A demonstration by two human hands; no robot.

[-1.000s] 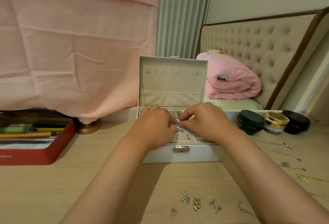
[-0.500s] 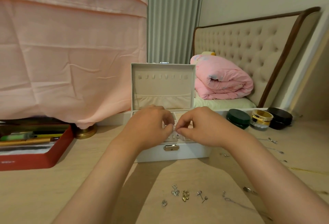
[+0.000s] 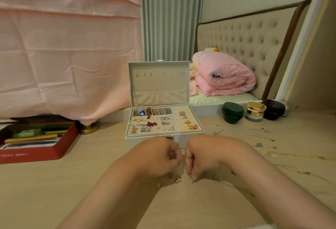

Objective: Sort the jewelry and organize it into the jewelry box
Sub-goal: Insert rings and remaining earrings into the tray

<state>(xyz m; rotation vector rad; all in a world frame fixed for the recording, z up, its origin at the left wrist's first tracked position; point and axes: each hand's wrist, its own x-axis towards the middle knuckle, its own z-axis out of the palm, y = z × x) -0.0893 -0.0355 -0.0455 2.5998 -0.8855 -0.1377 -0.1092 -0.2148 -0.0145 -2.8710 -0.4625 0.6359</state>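
The white jewelry box (image 3: 131, 142) stands open in the middle of the table with its lid upright. Its tray holds several earrings and charms in rows (image 3: 151, 124). Both hands are low over the table in front of the box. My left hand (image 3: 160, 157) has its fingers curled down over small silver pieces (image 3: 169, 175); its fingertips are hidden. The thumb and finger of my right hand (image 3: 201, 156) pinch a small silver stud earring (image 3: 190, 177). A gold earring (image 3: 178, 178) lies between the two hands.
A red tray of pens (image 3: 36, 150) sits at the left. A brass base (image 3: 89, 127) stands under a pink cloth. Three jars (image 3: 232, 113) line the back right. Thin chains and pendants (image 3: 263, 138) and a gold chain (image 3: 291, 156) lie at the right.
Both hands left the box tray and came down toward me to the loose earrings on the table. The tray's contents are now uncovered.
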